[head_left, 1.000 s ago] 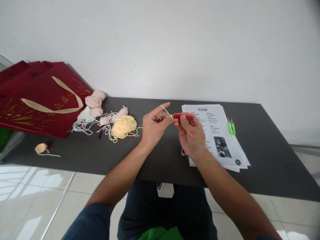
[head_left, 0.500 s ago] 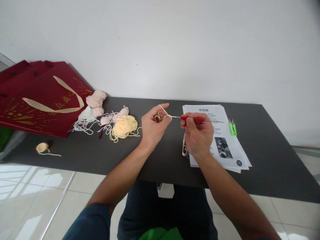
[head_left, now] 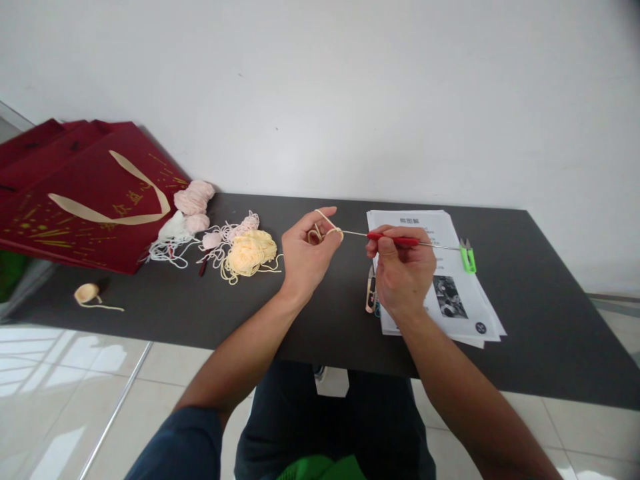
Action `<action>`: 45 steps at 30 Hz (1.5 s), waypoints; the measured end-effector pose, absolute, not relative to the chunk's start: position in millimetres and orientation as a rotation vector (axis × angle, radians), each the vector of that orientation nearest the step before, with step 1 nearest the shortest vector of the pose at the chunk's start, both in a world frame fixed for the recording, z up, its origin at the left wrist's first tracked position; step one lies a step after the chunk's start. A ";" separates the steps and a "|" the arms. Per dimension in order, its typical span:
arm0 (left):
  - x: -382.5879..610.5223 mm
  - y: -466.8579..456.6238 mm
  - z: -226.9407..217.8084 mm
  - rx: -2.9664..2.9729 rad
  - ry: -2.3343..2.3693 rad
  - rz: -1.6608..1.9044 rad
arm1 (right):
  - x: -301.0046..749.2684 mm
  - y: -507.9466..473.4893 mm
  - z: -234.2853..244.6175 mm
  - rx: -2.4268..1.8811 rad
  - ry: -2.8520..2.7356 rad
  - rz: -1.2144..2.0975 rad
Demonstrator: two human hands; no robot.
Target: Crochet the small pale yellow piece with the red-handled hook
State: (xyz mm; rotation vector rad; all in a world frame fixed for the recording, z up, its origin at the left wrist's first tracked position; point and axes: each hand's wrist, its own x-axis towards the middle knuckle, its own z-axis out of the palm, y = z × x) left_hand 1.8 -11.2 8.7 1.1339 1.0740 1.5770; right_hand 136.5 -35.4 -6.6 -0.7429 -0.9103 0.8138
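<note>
Cream yarn (head_left: pixel 327 219) runs over the raised index finger of my left hand (head_left: pixel 307 252), and its thumb and other fingers pinch the yarn near the tips. A crochet hook (head_left: pixel 400 240) with a red handle lies in my right hand (head_left: pixel 403 270), gripped between thumb and fingers. Its thin metal shaft reaches left to the yarn at my left fingertips; whether the tip sits inside a loop is too small to tell. Left of my left hand rests a ball of pale yellow yarn (head_left: pixel 247 253), with a strand trailing towards that hand.
Printed sheets (head_left: pixel 453 300) lie under my right hand, with green thread snips (head_left: pixel 468 257) at their right edge and a cutter-like tool (head_left: pixel 371 293) at their left. Pink yarn (head_left: pixel 194 199), white yarn (head_left: pixel 173 230), a small cream piece (head_left: pixel 87 293) and dark red bags (head_left: pixel 95 200) stand leftward on the dark table (head_left: pixel 320 333).
My right hand has drawn slightly to the right with the crochet hook, so more of its shaft shows between the hands. My left hand stays almost in place, still pinching the yarn.
</note>
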 end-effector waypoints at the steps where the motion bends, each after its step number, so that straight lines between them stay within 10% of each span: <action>1: 1.9 -11.4 8.7 1.135 1.079 1.578 | 136.1 -35.6 -6.4 -0.747 -0.913 0.805; 23: 3.9 -5.6 8.6 0.876 1.100 1.662 | 123.1 -47.1 -22.3 -0.753 -1.269 0.439; 45: -8.5 0.0 14.1 0.896 0.864 1.313 | 145.2 -27.7 -10.6 -0.720 -1.086 0.804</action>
